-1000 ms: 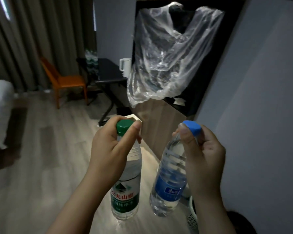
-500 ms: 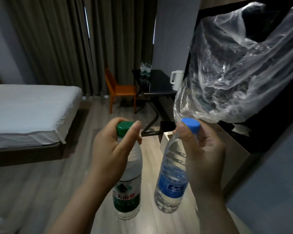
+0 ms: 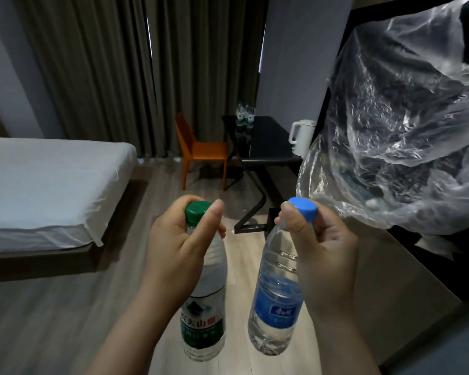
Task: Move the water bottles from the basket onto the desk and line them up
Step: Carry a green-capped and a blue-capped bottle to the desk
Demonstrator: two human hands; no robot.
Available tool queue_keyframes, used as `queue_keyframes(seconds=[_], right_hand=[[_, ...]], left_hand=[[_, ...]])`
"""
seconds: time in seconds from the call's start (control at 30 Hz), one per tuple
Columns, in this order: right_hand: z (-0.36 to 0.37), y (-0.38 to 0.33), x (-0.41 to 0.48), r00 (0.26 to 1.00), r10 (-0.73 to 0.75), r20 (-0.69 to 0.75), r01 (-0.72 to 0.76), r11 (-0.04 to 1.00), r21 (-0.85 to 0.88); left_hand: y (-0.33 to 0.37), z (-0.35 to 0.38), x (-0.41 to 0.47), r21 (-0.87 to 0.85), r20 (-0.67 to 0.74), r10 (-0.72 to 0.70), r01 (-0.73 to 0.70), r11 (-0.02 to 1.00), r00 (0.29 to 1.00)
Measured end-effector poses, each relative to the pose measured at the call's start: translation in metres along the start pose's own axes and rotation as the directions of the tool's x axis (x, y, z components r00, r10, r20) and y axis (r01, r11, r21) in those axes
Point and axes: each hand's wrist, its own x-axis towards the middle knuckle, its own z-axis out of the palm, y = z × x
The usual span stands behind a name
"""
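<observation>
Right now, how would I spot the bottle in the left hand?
Right of the white bed, over the wood floor, each hand holds a bottle by its neck. The left hand grips the green bottle, nearer the bed. Its cap and label are green; the blue bottle in the right hand has blue ones.

The green-capped bottle (image 3: 205, 299) in the left hand (image 3: 173, 247) wears a green-and-white label; the blue-capped bottle (image 3: 276, 301) in the right hand (image 3: 325, 253) a blue one. Beyond the hands stand an orange chair (image 3: 201, 151), black desk (image 3: 266, 142) and white kettle (image 3: 301, 136).
</observation>
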Motion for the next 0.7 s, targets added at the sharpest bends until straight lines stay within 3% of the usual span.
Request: queue_keyframes(seconds=[0.4, 0.7], right_hand=[[0.123, 0.076, 0.141, 0.999, -0.031, -0.035, 0.028, 0.997, -0.068], [0.176, 0.153, 0.258, 1.0, -0.015, -0.013, 0.015, 0.999, -0.041]], left_hand=[[-0.108, -0.001, 0.182, 0.037, 0.023, 0.016, -0.017, 0.999, 1.0], [-0.185, 0.044, 0.299, 0.061, 0.044, 0.026, -0.029, 0.998, 0.999]])
